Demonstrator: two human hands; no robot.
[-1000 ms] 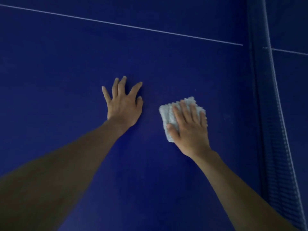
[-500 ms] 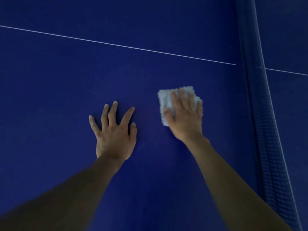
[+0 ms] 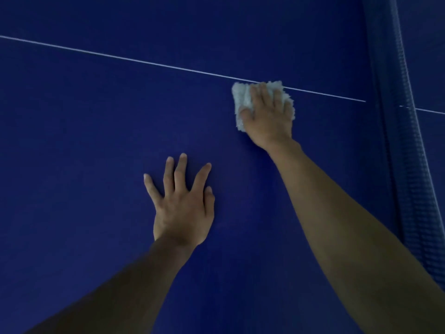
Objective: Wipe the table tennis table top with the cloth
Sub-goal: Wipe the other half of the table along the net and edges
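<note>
The dark blue table tennis table top point(image 3: 96, 141) fills the view. A folded white fluffy cloth point(image 3: 239, 97) lies on it, right at the thin white centre line point(image 3: 120, 57). My right hand point(image 3: 267, 116) presses flat on the cloth with straight fingers and covers most of it. My left hand point(image 3: 183, 206) rests flat on the bare table, nearer to me and to the left of the cloth, fingers spread.
The blue net point(image 3: 409, 165) runs from the top right down the right side, close to my right forearm. Beyond the net lies the table's other half point(image 3: 431, 56).
My right hand has slid the cloth away from me, up to the white centre line. My left hand has stayed planted on the table.
</note>
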